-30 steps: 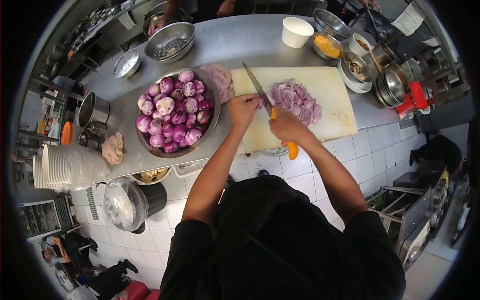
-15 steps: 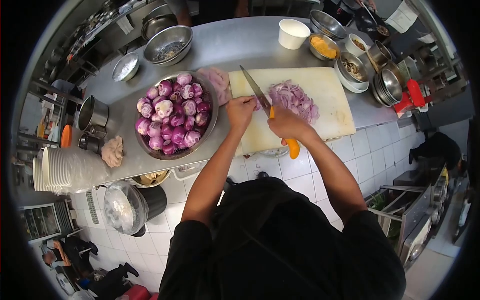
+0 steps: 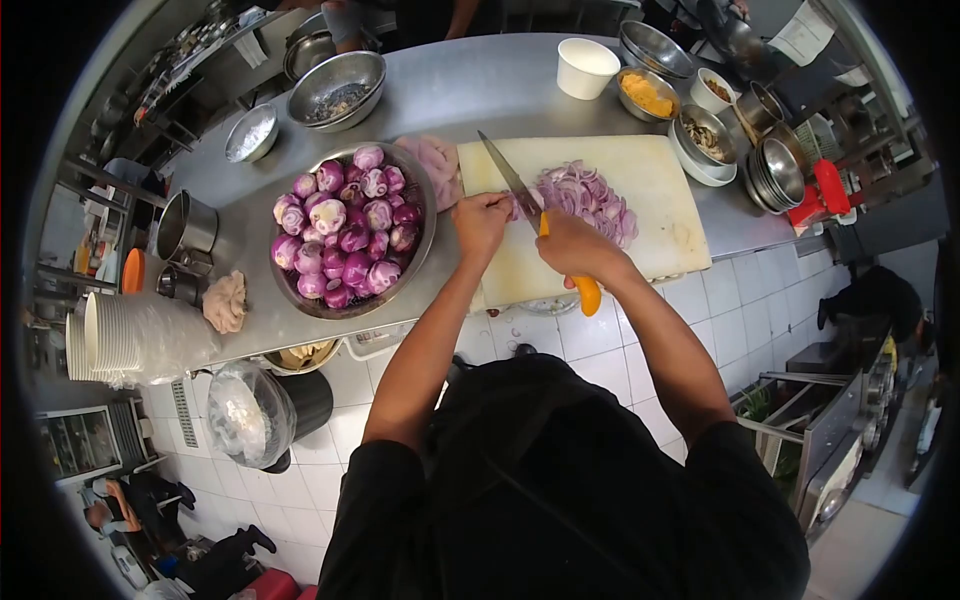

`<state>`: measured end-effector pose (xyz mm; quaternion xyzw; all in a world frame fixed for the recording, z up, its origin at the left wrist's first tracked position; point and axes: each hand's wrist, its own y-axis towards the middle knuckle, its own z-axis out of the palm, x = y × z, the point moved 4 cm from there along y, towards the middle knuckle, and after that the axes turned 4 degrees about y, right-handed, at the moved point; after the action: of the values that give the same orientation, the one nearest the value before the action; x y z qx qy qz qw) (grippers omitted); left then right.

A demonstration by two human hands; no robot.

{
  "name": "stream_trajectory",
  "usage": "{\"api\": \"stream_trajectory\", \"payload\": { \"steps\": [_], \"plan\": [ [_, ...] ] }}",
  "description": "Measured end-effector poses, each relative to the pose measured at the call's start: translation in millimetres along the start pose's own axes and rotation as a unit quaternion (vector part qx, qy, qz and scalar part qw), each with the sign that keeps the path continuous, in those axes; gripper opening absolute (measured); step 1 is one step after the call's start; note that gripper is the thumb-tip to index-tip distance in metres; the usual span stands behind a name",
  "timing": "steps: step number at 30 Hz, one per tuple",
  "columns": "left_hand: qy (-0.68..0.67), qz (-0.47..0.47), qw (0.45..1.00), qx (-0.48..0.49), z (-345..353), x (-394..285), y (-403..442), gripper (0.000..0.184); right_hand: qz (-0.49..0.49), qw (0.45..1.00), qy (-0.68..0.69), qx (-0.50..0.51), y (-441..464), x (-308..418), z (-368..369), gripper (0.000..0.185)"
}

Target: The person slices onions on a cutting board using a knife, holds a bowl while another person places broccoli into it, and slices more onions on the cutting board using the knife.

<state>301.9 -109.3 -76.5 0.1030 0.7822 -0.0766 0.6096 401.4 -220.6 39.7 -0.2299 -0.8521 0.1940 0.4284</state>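
Note:
My right hand (image 3: 572,246) is wrapped round the yellow handle of a knife (image 3: 513,178), whose blade points up and left over the cutting board (image 3: 660,170). My left hand (image 3: 482,222) is closed at the board's left edge, with its fingertips on a small purple onion piece (image 3: 515,208) beside the blade. Sliced purple onion (image 3: 590,203) lies in a pile to the right of the knife. Left of the board, a large metal bowl (image 3: 426,232) holds several peeled purple onions (image 3: 353,236).
A pink cloth (image 3: 433,165) lies between bowl and board. Behind stand a white tub (image 3: 586,68), a bowl of orange food (image 3: 648,95) and a bowl of dark bits (image 3: 338,90). Stacked white containers (image 3: 130,335) are at the left. Other people stand beyond the counter (image 3: 470,75).
The view has shifted slightly against the counter. Both hands keep nearly the same place, with the knife still at the onion piece. A person's arms beyond the counter have moved.

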Motion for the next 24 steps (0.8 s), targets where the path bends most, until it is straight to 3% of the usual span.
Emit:
{"api": "stream_trajectory", "payload": {
  "steps": [9, 11, 14, 24],
  "plan": [
    [0.010, 0.002, 1.000, 0.009, -3, -4, -2, 0.016, 0.013, 1.000, 0.011, -0.007, 2, -7, 14, 0.033],
    [-0.012, -0.014, 1.000, 0.009, -1, -5, -2, 0.016, -0.047, 0.997, 0.035, -0.052, 25, -20, 29, 0.033],
    [-0.007, -0.017, 1.000, 0.009, -4, -8, -1, 0.016, -0.060, 0.995, 0.050, -0.057, 38, -24, 30, 0.033],
    [0.004, -0.001, 1.000, 0.016, -2, -3, -1, 0.016, 0.015, 1.000, -0.008, 0.015, -1, 5, -2, 0.034]
  ]
}}
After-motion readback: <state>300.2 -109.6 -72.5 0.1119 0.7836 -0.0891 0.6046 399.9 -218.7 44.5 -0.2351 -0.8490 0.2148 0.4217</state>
